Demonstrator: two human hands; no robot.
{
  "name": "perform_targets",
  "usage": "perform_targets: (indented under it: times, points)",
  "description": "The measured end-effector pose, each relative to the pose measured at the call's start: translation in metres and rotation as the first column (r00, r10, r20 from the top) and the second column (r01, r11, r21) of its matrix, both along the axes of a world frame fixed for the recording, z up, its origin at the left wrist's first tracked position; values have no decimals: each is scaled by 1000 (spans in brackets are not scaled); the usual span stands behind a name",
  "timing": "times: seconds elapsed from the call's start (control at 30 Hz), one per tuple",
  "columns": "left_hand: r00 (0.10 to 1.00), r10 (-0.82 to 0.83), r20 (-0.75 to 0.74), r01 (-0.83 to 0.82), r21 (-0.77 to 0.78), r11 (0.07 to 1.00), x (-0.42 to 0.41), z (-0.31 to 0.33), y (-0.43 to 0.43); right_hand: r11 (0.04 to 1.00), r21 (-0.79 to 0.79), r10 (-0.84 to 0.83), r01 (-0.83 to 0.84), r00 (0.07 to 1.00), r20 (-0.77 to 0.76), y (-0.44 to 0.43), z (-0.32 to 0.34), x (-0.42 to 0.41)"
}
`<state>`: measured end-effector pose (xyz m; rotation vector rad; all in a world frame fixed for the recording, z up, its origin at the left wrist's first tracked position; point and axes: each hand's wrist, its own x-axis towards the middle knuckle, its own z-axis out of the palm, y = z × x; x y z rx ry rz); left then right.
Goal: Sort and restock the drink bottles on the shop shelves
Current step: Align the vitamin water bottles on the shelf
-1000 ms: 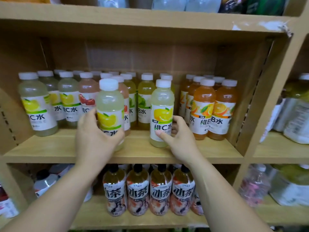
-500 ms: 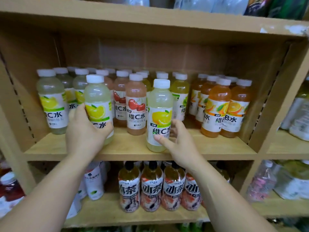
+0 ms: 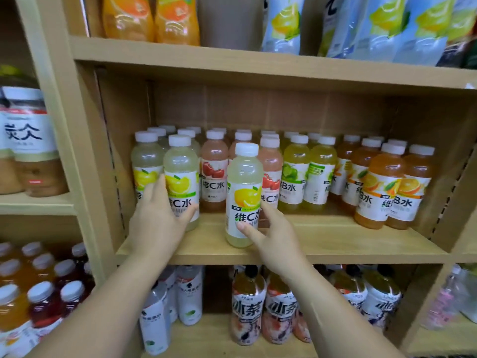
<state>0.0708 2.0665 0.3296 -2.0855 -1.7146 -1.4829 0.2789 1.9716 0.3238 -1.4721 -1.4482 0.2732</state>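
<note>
On the middle wooden shelf (image 3: pixel 322 241) stand rows of white-capped vitamin drink bottles. My left hand (image 3: pixel 157 223) grips the lower part of a pale lemon bottle (image 3: pixel 182 177), which stands upright beside another lemon bottle (image 3: pixel 145 166) at the row's left end. My right hand (image 3: pixel 271 233) holds a second lemon bottle (image 3: pixel 244 192) near the shelf's front edge, thumb on its label and fingers behind it. This bottle stands in front of the pink cherry-label bottles (image 3: pixel 214 174).
Right of the pink bottles are lime-green bottles (image 3: pixel 296 174) and orange bottles (image 3: pixel 382 187). Tea bottles (image 3: pixel 247 306) and white bottles (image 3: pixel 188 295) fill the shelf below. Orange and lemon packs sit on the shelf above. An upright post (image 3: pixel 77 151) bounds the left side.
My left hand has carried its lemon bottle leftward and set it beside the leftmost lemon bottle. My right hand keeps hold of the front lemon bottle. The camera has shifted left and upward.
</note>
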Motion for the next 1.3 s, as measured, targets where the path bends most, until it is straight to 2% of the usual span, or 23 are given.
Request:
perform_targets:
  times: [0.27, 0.43, 0.57, 0.9, 1.07, 1.3]
  points:
    - [993, -65, -94, 70, 47, 996, -32, -15, -2, 993, -20, -117, 119, 991, 59, 40, 9, -44]
    - [983, -80, -165, 78, -22, 997, -32, -5, 5, 986, -61, -154, 156, 987, 43, 68, 10, -59]
    - [984, -87, -154, 74, -89, 993, -31, -2, 8, 978, -75, -195, 195, 981, 6, 79, 7, -63]
    - [987, -134, -86, 134, -13, 991, -34, -12, 11, 987, -78, -151, 144, 984, -94, 81, 0, -60]
    - [980, -143, -138, 152, 54, 987, -34, -15, 12, 984, -121, -140, 129, 987, -81, 83, 5, -60]
    - [972, -94, -215, 95, -3, 995, -31, -9, 16, 992, -101, -87, 80, 994, -71, 67, 3, -55]
